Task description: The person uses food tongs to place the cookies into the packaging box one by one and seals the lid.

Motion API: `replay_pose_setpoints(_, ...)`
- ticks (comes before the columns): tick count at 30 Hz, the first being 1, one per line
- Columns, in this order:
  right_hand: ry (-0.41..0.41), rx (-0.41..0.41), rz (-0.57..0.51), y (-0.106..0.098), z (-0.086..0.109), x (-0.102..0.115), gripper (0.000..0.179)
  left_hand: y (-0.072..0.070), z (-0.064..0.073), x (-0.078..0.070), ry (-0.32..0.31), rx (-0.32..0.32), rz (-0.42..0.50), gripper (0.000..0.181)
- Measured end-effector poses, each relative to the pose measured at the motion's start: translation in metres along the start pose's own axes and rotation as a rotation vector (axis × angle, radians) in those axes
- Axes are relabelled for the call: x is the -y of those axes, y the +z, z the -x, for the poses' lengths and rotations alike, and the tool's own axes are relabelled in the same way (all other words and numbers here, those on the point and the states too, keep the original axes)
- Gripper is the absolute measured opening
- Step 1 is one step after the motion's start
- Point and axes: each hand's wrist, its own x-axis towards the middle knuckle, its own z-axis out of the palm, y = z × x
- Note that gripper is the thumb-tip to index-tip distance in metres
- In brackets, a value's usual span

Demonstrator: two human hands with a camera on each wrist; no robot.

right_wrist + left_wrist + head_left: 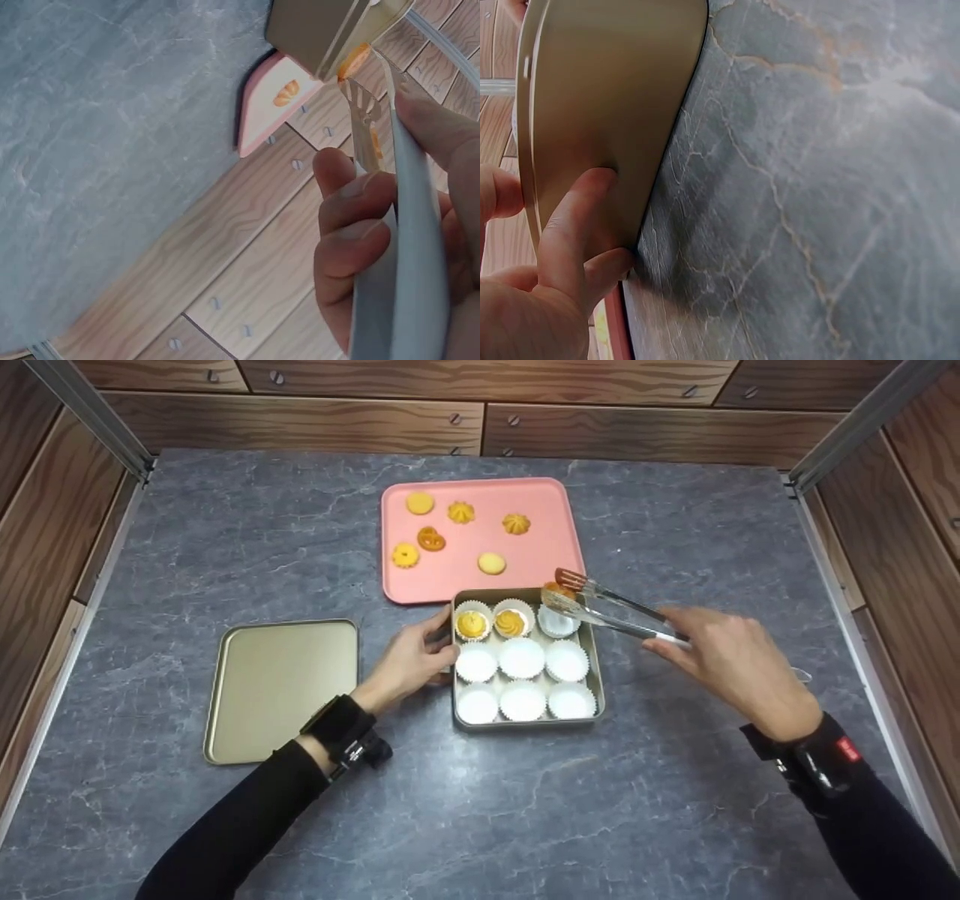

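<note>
A square metal tin (526,724) lined with white paper cups (523,658) stands in the middle of the table. Two back cups hold a piped cookie (472,624) and a swirled cookie (510,623). My left hand (409,664) grips the tin's left side, its thumb at the rim and fingers against the wall (600,112). With my right hand (739,664) I hold metal tongs (622,624). Between the tong tips is an orange-brown cookie (352,61), over the back right cup (559,622), partly hidden by the tongs in the head view.
Behind the tin lies a pink tray (450,585) with several cookies, among them a pretzel-shaped one (431,538) and a round one (492,563). A flat gold lid (285,690) lies on the left. Wood-patterned panels (300,424) border the grey marbled table (480,825).
</note>
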Motion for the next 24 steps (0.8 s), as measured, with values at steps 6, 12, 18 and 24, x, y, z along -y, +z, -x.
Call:
replay_pose_setpoints(6,-0.049,-0.002,0.067,-0.007,0.003,0.008,0.043,0.0,0.0,0.0,0.0,-0.003,-0.005,0.08)
replay_pose_setpoints(12,-0.103,-0.02,0.164,-0.007,0.006,0.015,0.041,0.0,0.0,-0.001,0.003,-0.009,-0.015,0.08)
replay_pose_setpoints(18,-0.104,-0.01,0.22,-0.009,0.003,0.021,0.043,0.0,0.0,0.0,0.001,-0.009,-0.002,0.079)
replay_pose_setpoints(24,-0.114,-0.013,0.275,-0.012,-0.001,0.028,0.044,0.0,0.0,0.0,0.002,-0.012,-0.007,0.079)
